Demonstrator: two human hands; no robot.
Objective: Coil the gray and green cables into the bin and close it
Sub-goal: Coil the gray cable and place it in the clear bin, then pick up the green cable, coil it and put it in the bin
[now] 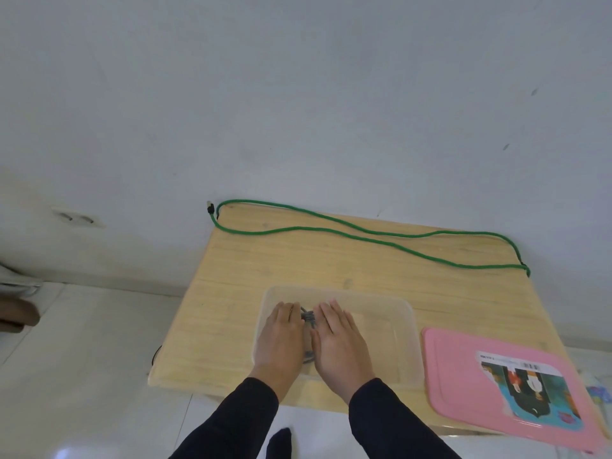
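A clear plastic bin (390, 313) stands on the wooden table near its front edge. Both hands reach into the bin's left half, palms down with fingers stretched out. My left hand (281, 339) and my right hand (341, 346) lie side by side on the coiled gray cable (308, 317), pressing it to the bin floor. Only short bits of the gray cable show between the hands. The green cable (364, 235) lies uncoiled in a long flat loop along the table's far edge. To the right of the bin, the pink lid (463, 359) lies flat with a picture label on it.
The small wooden table (231, 276) stands against a white wall. The green cable's black plug (210, 208) sticks out past the far left corner. The pink lid overhangs the table's front right corner. White tiled floor lies to the left and in front.
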